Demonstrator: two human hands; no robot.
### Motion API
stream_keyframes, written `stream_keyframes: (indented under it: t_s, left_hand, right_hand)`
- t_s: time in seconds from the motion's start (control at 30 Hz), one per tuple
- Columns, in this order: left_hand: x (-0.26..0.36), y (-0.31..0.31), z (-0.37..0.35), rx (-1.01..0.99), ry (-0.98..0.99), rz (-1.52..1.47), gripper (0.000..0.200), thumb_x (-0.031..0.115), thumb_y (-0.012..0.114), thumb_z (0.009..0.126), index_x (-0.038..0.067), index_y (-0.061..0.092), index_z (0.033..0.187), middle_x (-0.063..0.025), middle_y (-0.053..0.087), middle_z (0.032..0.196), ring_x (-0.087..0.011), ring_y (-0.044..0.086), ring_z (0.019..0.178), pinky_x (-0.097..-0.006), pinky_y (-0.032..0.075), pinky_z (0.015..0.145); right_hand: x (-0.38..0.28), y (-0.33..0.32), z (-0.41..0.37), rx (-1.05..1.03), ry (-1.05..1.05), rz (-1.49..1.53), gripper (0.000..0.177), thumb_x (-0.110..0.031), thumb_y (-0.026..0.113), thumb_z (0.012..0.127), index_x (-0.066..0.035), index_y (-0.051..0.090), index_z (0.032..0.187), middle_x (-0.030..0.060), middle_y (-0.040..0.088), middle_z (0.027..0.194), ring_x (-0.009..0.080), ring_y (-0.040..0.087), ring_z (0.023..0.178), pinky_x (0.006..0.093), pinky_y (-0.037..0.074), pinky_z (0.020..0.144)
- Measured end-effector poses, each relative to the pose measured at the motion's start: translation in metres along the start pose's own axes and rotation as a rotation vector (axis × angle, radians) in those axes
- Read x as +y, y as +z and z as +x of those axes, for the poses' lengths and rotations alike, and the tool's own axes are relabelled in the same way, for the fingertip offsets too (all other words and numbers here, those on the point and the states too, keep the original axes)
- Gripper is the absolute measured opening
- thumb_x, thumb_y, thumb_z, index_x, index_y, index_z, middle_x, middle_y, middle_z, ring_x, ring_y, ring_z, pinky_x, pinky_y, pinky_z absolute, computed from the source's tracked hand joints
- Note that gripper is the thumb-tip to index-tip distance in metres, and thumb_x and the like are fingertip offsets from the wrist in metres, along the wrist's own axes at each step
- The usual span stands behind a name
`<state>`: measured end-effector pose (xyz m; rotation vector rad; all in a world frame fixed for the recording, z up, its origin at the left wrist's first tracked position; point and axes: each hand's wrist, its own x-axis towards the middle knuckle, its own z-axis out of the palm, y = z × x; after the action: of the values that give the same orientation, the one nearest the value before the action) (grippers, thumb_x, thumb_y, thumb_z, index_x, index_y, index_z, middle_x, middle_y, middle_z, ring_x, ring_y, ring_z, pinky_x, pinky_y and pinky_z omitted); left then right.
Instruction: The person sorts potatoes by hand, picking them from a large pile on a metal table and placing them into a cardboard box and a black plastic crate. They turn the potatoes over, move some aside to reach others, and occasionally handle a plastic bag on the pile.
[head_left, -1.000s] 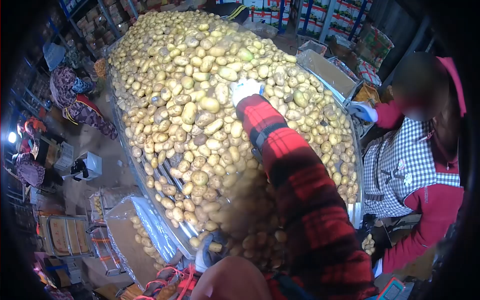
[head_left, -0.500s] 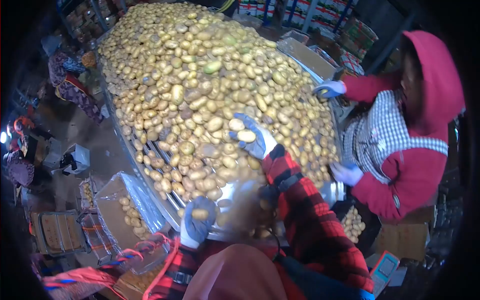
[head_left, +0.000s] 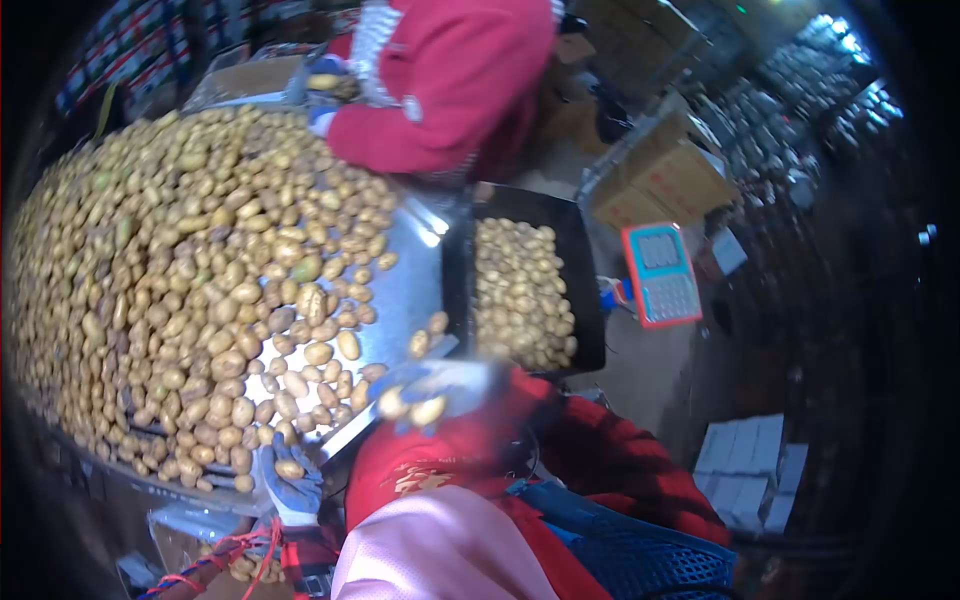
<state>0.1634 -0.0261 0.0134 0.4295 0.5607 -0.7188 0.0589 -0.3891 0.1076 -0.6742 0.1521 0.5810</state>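
Bare, shining metal shows on the desk (head_left: pixel 415 270) just left of the black tub (head_left: pixel 591 310), and spread across it, farther left of the tub, lies a great heap of potatoes (head_left: pixel 170 290). They are yellow to tan, mostly oval, some dusted brown and a few tinged green; near the tub the heap thins to scattered single ones.

Both hands wear blue-and-white gloves. The right hand (head_left: pixel 445 385), just below and left of the tub, is blurred, its fingers partly closed around two potatoes (head_left: pixel 429 410). The left hand (head_left: pixel 288 480), farther left of the tub and lower, has its fingers half curled, gripping one potato (head_left: pixel 289 469) beside the heap's edge.

Inside the tub, many small, pale potatoes (head_left: pixel 520 295) cover the bottom. Above and right of the tub stands a brown carton (head_left: pixel 655 185), its contents hidden. Below the tub is a blue mesh basket (head_left: pixel 640 540). Above and left of the tub, a co-worker's gloved hand (head_left: pixel 325 85) holds another potato.
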Motion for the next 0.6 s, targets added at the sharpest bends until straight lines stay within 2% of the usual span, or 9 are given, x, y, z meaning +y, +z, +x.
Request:
stream_keyframes:
  t_s: [0.1, 0.17, 0.23, 0.27, 0.37, 0.47, 0.5, 0.53, 0.6]
  left_hand:
    - [-0.015, 0.015, 0.007, -0.089, -0.143, 0.09, 0.039, 0.036, 0.052, 0.105, 0.015, 0.057, 0.138, -0.0036, 0.07, 0.121, -0.02, 0.07, 0.1, -0.0344, 0.062, 0.083]
    - [-0.029, 0.035, 0.018, 0.046, -0.16, 0.038, 0.038, 0.031, 0.054, 0.105, 0.01, 0.057, 0.137, -0.0063, 0.068, 0.123, -0.021, 0.067, 0.111, -0.0355, 0.06, 0.091]
    - [-0.04, 0.042, 0.034, -0.039, -0.227, 0.106, 0.038, 0.029, 0.054, 0.104, 0.007, 0.057, 0.136, -0.0071, 0.067, 0.125, -0.022, 0.065, 0.115, -0.0369, 0.059, 0.094]
    - [-0.042, 0.05, 0.044, -0.115, -0.256, 0.149, 0.038, 0.027, 0.055, 0.104, 0.005, 0.056, 0.135, -0.0078, 0.066, 0.128, -0.023, 0.063, 0.119, -0.0383, 0.057, 0.098]
    - [-0.058, 0.096, 0.03, -0.176, -0.28, 0.221, 0.044, 0.029, 0.056, 0.103, 0.004, 0.051, 0.139, -0.0106, 0.058, 0.139, -0.0262, 0.06, 0.123, -0.04, 0.055, 0.101]
    - [-0.065, 0.123, 0.015, -0.329, -0.361, 0.345, 0.046, 0.034, 0.054, 0.104, 0.009, 0.05, 0.142, -0.0118, 0.059, 0.138, -0.0265, 0.06, 0.123, -0.0424, 0.054, 0.1]
    - [-0.062, 0.121, 0.014, -0.425, -0.418, 0.393, 0.044, 0.034, 0.054, 0.105, 0.012, 0.052, 0.143, -0.0112, 0.061, 0.134, -0.027, 0.059, 0.123, -0.0445, 0.054, 0.1]
    - [-0.068, 0.11, 0.016, -0.466, -0.023, 0.744, 0.063, 0.053, 0.047, 0.103, 0.006, 0.048, 0.143, -0.0148, 0.06, 0.136, -0.0262, 0.063, 0.118, -0.0432, 0.054, 0.097]
    - [-0.061, 0.113, 0.007, -0.538, -0.216, 0.581, 0.065, 0.055, 0.049, 0.101, 0.004, 0.047, 0.143, -0.0175, 0.061, 0.134, -0.0305, 0.063, 0.118, -0.0459, 0.051, 0.101]
  right_hand:
    - [0.006, -0.038, -0.074, 0.104, -0.385, 0.431, 0.061, -0.028, 0.062, 0.102, -0.011, 0.036, 0.154, 0.0118, 0.056, 0.135, 0.0239, 0.066, 0.109, 0.0313, 0.061, 0.077]
    - [-0.005, -0.07, -0.094, 0.56, -0.562, 0.382, 0.064, -0.033, 0.064, 0.1, -0.01, 0.036, 0.153, 0.0138, 0.054, 0.137, 0.0272, 0.062, 0.115, 0.0391, 0.058, 0.089]
    - [-0.02, -0.098, -0.08, 1.283, -0.662, -0.189, 0.07, -0.039, 0.066, 0.095, -0.008, 0.037, 0.151, 0.0194, 0.052, 0.141, 0.0352, 0.058, 0.122, 0.0458, 0.05, 0.101]
    - [-0.024, -0.087, -0.072, 1.691, -0.502, -0.733, 0.077, -0.042, 0.069, 0.09, -0.003, 0.037, 0.15, 0.0255, 0.049, 0.144, 0.0421, 0.051, 0.13, 0.0471, 0.044, 0.108]
    - [0.001, -0.048, -0.023, 1.175, -0.672, -0.943, 0.071, -0.027, 0.063, 0.092, -0.002, 0.036, 0.153, 0.0285, 0.05, 0.143, 0.04, 0.051, 0.131, 0.0458, 0.041, 0.111]
    - [0.04, 0.013, 0.031, 0.528, -0.301, -0.834, 0.072, -0.032, 0.067, 0.089, -0.002, 0.042, 0.149, 0.0253, 0.059, 0.134, 0.0369, 0.057, 0.126, 0.0415, 0.046, 0.105]
    - [0.052, 0.028, 0.045, 0.503, -0.547, -1.158, 0.075, -0.033, 0.071, 0.084, -0.008, 0.044, 0.149, 0.0245, 0.061, 0.129, 0.037, 0.06, 0.119, 0.0442, 0.048, 0.099]
    - [0.048, 0.048, 0.05, 0.393, -0.323, -1.276, 0.067, -0.03, 0.068, 0.086, -0.014, 0.048, 0.147, 0.015, 0.053, 0.141, 0.0364, 0.058, 0.121, 0.0476, 0.047, 0.103]
    - [0.062, 0.053, 0.059, 0.471, -0.358, -1.64, 0.064, -0.024, 0.07, 0.08, -0.017, 0.054, 0.141, 0.0133, 0.052, 0.141, 0.036, 0.057, 0.123, 0.0483, 0.048, 0.101]
